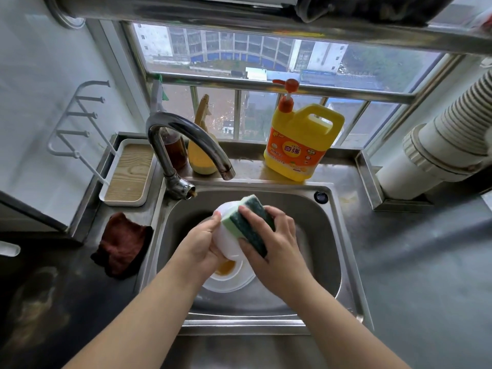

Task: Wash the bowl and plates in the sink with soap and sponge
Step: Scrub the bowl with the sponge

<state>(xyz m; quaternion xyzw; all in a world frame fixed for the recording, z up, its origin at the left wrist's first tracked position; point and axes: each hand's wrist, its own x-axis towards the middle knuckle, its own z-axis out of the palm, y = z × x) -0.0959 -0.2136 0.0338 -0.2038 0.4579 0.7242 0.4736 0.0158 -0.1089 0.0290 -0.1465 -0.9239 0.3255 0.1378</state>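
Over the steel sink (323, 233) my left hand (202, 242) grips a white bowl (226, 239), turned so its outside and base face me. My right hand (274, 238) holds a green sponge (246, 225) with its dark scouring side up, pressed against the bowl's outer wall. Below them, on the sink floor, lie white plates (234, 282); the top one carries an orange-brown smear. A yellow dish soap bottle (299, 139) with an orange pump stands on the ledge behind the sink.
The curved faucet (186, 145) arches over the sink's back left, no water running. A dark red cloth (122, 245) lies on the counter to the left, a wood-lined tray (129, 174) behind it. Two bottles (202, 145) stand by the faucet. A white pipe (439, 145) fills the right.
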